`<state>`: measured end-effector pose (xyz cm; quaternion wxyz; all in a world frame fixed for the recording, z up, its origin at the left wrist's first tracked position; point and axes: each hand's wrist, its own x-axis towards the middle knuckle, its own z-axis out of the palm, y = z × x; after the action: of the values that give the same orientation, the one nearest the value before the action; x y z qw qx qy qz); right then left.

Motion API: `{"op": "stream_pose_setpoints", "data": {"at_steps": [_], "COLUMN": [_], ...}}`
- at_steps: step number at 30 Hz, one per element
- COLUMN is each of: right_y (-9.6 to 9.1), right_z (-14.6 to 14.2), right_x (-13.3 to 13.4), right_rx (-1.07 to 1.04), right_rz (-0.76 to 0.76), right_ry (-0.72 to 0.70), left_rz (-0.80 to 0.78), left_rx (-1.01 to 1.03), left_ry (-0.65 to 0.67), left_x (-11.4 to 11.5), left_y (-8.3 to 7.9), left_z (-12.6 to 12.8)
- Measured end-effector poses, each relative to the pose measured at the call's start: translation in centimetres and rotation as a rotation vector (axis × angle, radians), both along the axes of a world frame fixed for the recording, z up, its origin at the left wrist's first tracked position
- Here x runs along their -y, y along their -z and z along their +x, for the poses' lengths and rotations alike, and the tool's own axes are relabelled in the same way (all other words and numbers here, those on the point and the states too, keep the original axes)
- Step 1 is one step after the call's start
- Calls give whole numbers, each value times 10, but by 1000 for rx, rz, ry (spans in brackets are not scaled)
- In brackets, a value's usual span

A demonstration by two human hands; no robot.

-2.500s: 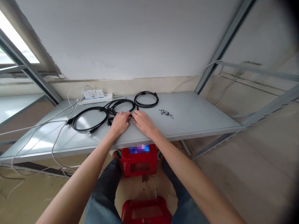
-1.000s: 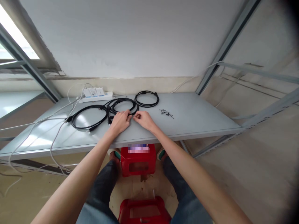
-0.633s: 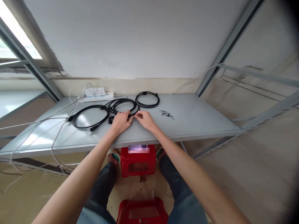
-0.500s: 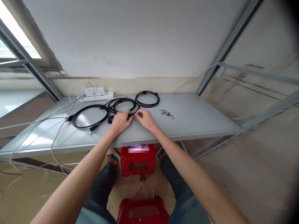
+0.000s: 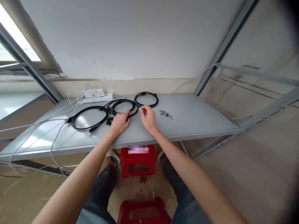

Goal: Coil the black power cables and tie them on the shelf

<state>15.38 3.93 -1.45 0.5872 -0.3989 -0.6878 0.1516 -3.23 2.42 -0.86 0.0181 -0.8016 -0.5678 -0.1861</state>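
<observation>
My left hand is closed on the near side of the middle coiled black cable, which lies on the grey shelf. My right hand is raised just right of that coil, with thumb and fingertips pinched together. Whatever those fingers hold, if anything, is too small to make out. A second black cable coil lies on the left, its plug ends showing. Behind the right hand sits a third coil. Several short black twist ties are in a loose heap to the right.
A white power strip with plugged-in adapters stands at the back left against the wall. White cords run from it over the shelf's front edge. Metal uprights frame the sides. A red stool is underneath.
My right hand has moved away from the cable, to the right and slightly up, still pinched. My left hand stays on the middle coil. The view has shifted slightly.
</observation>
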Motion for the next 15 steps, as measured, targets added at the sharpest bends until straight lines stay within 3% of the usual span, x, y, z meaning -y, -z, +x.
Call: {"op": "stream_pose_setpoints", "data": {"at_steps": [4,10,13,15], "right_y": [-1,-7,-22,-33], "right_z": [0,-2,19,48], "right_x": [4,14,18,18], "right_rx": [-34,19,182,298], "right_rz": [14,109,239,274], "right_ry": [117,142,112,140], "left_rz": [12,13,23,14], "left_rx": [24,57,47,38], "left_ry": [3,-2,-4,-7], "left_x": [-2,-2,-2,-2], "left_y": [2,1,0,-1], "left_z": [-1,-1,-1,-1]}}
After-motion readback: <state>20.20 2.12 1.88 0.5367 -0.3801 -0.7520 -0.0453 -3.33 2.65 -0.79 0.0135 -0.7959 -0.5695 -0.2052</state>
